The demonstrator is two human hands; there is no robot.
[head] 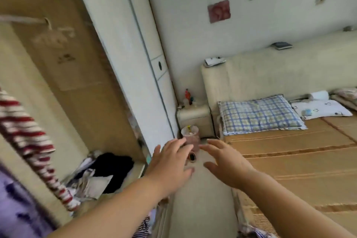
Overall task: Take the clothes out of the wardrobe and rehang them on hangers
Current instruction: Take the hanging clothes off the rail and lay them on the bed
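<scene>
The open wardrobe fills the left side. A red-and-white striped garment hangs blurred at its left, with a purple garment below it. An empty pale hanger hangs on the rail near the top. A pile of dark and light clothes lies on the wardrobe floor. My left hand and my right hand are stretched out in front of me, fingers spread, holding nothing, over the floor strip between wardrobe and bed.
The white wardrobe door stands open beside the wall. A bed with a woven mat and a blue checked pillow lies on the right. A bedside cabinet and a small bin stand in the corner.
</scene>
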